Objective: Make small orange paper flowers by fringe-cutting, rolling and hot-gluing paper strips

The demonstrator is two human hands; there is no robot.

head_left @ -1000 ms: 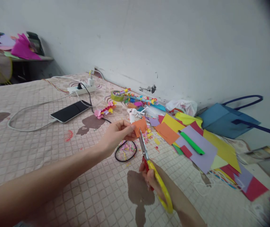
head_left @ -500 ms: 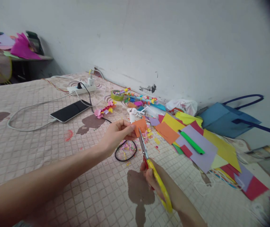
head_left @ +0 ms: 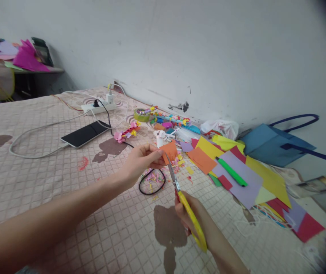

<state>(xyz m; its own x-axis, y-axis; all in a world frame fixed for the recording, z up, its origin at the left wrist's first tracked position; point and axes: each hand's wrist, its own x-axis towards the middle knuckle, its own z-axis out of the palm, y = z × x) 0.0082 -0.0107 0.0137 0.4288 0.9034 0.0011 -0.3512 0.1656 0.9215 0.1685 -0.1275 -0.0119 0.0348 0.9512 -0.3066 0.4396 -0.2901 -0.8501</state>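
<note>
Hovering over the quilted bedcover (head_left: 51,171), the left hand (head_left: 140,161) is pinched tight; the right hand (head_left: 198,222), at its 5 o'clock, grips yellow-handled scissors (head_left: 185,205). Their long axis points to 11 o'clock, tips meeting the orange paper piece (head_left: 170,151) pinched at the left hand's 3 o'clock.

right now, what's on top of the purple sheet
A green marker lies across the purple sheet, and a red scrap sits at its left corner. Whatever the sheet covers is hidden; only yellow paper shows beside it.
</note>
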